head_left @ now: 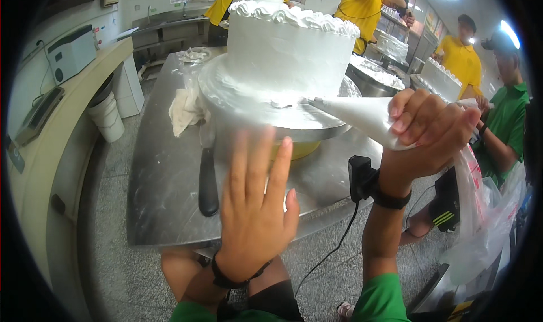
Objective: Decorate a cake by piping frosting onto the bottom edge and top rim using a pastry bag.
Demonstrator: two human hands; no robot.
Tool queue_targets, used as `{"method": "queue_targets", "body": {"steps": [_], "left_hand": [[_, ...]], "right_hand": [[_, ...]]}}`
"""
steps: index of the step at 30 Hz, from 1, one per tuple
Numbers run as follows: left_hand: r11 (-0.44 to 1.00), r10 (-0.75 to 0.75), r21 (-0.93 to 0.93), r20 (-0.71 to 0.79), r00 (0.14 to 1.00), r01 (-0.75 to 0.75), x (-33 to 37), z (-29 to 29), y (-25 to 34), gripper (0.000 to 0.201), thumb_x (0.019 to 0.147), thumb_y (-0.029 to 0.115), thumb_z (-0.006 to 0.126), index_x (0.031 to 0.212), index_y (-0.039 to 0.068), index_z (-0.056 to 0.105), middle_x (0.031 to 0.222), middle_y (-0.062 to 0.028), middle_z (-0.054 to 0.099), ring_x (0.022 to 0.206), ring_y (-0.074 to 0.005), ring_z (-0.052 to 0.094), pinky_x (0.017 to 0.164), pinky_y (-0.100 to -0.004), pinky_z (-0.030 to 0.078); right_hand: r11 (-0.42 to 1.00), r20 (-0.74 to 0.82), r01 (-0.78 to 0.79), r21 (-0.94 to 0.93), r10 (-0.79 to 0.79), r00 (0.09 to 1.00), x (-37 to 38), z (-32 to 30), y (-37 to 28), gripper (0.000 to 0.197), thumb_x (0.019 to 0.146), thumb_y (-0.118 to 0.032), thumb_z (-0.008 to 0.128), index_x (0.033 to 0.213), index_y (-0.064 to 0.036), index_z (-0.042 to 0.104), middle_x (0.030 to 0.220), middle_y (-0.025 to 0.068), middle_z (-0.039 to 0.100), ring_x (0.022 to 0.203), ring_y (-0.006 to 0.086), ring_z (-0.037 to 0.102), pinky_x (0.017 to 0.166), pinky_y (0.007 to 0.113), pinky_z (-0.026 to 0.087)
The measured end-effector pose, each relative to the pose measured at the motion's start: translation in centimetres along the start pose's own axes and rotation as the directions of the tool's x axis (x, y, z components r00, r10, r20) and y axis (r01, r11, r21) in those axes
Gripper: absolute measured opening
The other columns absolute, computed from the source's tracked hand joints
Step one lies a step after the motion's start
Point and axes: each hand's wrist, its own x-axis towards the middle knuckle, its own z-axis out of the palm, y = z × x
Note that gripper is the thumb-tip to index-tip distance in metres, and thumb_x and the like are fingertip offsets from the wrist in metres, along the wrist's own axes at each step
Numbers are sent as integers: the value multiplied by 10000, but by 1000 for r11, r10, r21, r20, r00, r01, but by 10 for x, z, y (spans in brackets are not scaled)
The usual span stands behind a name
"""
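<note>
A tall white frosted cake point(285, 53) stands on a round turntable point(317, 134), its top rim ringed with piped cream swirls. My right hand point(432, 127) is wrapped round a white piping bag point(362, 117); the bag's tip meets the cake's lower edge, where a small dab of cream shows. My left hand point(254, 203) is spread flat, fingers pointing toward the turntable's near rim; its fingertips are blurred. Just left of that hand lies a palette knife point(207, 180) with a black handle, its blade toward the turntable.
A crumpled cloth point(189, 110) and a cream-smeared dish point(194, 55) lie left of the turntable on the steel table point(164, 180). Clear plastic bags point(481, 220) hang at the right. People in yellow and green shirts stand beyond, near more cakes. A white bucket point(106, 118) stands at left.
</note>
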Motion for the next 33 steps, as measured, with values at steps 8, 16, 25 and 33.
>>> {"method": "queue_targets", "body": {"steps": [8,16,25,33], "left_hand": [[992,108,51,65,992,-111,4,4,-1,608,766,54,549,1364,26,441,1458,-143,375,1379,-368,277,1046,-475,309],[997,71,23,68,995,-73,3,1,-2,621,773,84,566,1377,41,427,1471,-159,349,1391,-383,248,1048,-477,302],[997,80,-1,80,994,-80,3,-1,-2,616,774,89,577,1370,36,432,1472,-161,345,1392,-387,242,1060,-476,296],[998,68,10,77,995,-69,2,0,-1,624,773,83,576,1375,29,422,1472,-166,341,1393,-394,236,1061,-475,294]], "right_hand": [[998,99,26,-48,-21,995,-2,-5,-1,534,1023,-384,245,556,-151,355,439,25,385,407,122,428,506,280,456],[999,164,43,10,-44,985,-3,4,5,551,1025,-400,272,547,-145,370,421,19,385,356,99,399,462,261,454],[999,174,46,3,-45,984,-6,5,6,553,1022,-424,258,565,-140,386,428,18,391,358,93,392,455,248,438],[997,166,-1,76,-11,986,-7,3,5,551,1024,-414,252,562,-144,385,429,16,400,360,93,400,450,240,426]]}}
